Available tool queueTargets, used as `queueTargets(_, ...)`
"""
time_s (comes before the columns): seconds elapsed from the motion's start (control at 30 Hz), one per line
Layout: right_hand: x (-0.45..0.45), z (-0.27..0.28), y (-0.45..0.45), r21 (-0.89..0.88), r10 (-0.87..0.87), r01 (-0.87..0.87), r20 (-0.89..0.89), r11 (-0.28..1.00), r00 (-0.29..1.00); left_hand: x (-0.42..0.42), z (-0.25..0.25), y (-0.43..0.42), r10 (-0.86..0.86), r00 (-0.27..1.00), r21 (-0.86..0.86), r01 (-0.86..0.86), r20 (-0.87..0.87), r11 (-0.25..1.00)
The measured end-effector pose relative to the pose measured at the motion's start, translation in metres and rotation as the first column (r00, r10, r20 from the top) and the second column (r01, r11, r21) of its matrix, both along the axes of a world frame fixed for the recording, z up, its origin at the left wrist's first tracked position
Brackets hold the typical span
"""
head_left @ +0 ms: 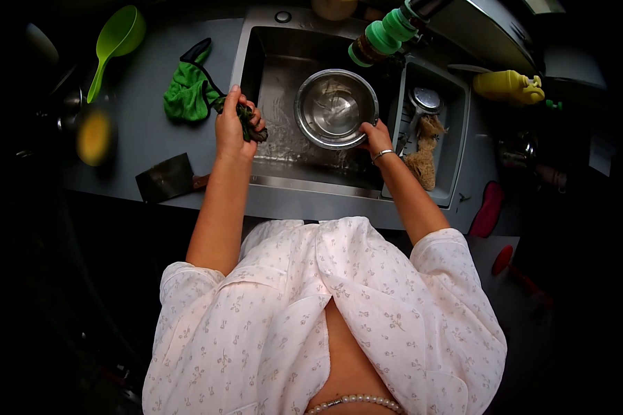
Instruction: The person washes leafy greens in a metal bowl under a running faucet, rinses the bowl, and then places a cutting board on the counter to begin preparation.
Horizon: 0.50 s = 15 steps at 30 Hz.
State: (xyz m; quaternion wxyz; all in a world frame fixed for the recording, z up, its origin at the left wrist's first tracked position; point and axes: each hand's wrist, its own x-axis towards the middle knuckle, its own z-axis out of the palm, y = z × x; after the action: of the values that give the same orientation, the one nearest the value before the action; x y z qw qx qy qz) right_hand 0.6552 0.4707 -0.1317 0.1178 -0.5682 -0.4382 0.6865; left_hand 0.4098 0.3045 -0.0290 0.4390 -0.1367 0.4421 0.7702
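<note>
My left hand (232,130) is closed around a small bunch of dark leafy greens (255,131) at the left rim of the sink (273,83). Leaves stick out on both sides of the fist. In the sink's large basin, a round stainless steel bowl (336,104) is gripped at its lower right rim by my right hand (376,137). Bright reflections show inside the bowl; whether it holds water I cannot tell. A green cloth with black edging (187,90) lies on the counter just beyond my left hand.
A cleaver (166,178) lies near the counter's front edge, left. Farther left is a green ladle (120,34). A green faucet head (384,36) hangs over the sink's back right. The side basin (457,138) holds brown scrubbers (422,166). A yellow bottle (502,86) lies at right.
</note>
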Motion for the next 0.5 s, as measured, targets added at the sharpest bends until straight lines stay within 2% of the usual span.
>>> queueTargets(0.07, -0.003, 0.003, 0.0, 0.013, 0.046, -0.046, 0.001, 0.999, 0.999, -0.001, 0.001, -0.001, 0.007, 1.0, -0.002, -0.007, 0.003, 1.0)
queueTargets(0.13, -0.007, 0.001, 0.004, 0.136, 0.227, -0.234, 0.067, 0.962, 0.972, -0.001, 0.005, -0.002, 0.014, 1.0, 0.0, -0.014, 0.007, 1.0)
queueTargets(0.17, -0.009, 0.001, 0.003, 0.138, 0.229, -0.236, 0.068, 0.962, 0.971, 0.0, 0.007, -0.002, 0.019, 1.0, -0.014, -0.019, 0.005, 1.0)
queueTargets(0.23, -0.017, -0.002, 0.001, 0.357, 0.459, -0.506, 0.213, 0.785, 0.863, 0.001, 0.01, -0.002, 0.028, 1.0, -0.022, -0.028, 0.003, 0.999)
queueTargets(0.27, -0.019, -0.014, 0.003, 0.367, 0.509, -0.578, 0.273, 0.729, 0.816, 0.001, 0.009, -0.003, 0.03, 1.0, -0.022, -0.03, 0.006, 0.999)
queueTargets(0.37, -0.049, 0.035, -0.013, 0.359, 0.605, -0.763, 0.465, 0.538, 0.646, 0.004, 0.007, -0.006, 0.043, 0.999, -0.023, -0.043, 0.008, 0.999)
queueTargets(0.43, -0.055, 0.039, -0.017, 0.369, 0.617, -0.816, 0.534, 0.444, 0.578, 0.005, 0.005, -0.008, 0.048, 0.999, -0.025, -0.047, 0.006, 0.999)
queueTargets(0.47, -0.056, 0.035, -0.028, 0.568, 0.568, -0.799, 0.598, 0.198, 0.566, 0.006, 0.005, -0.009, 0.056, 0.998, -0.026, -0.056, 0.009, 0.998)
queueTargets(0.5, -0.057, 0.037, -0.033, 0.57, 0.568, -0.798, 0.598, 0.195, 0.566, 0.006, 0.004, -0.011, 0.061, 0.998, -0.026, -0.061, 0.013, 0.998)
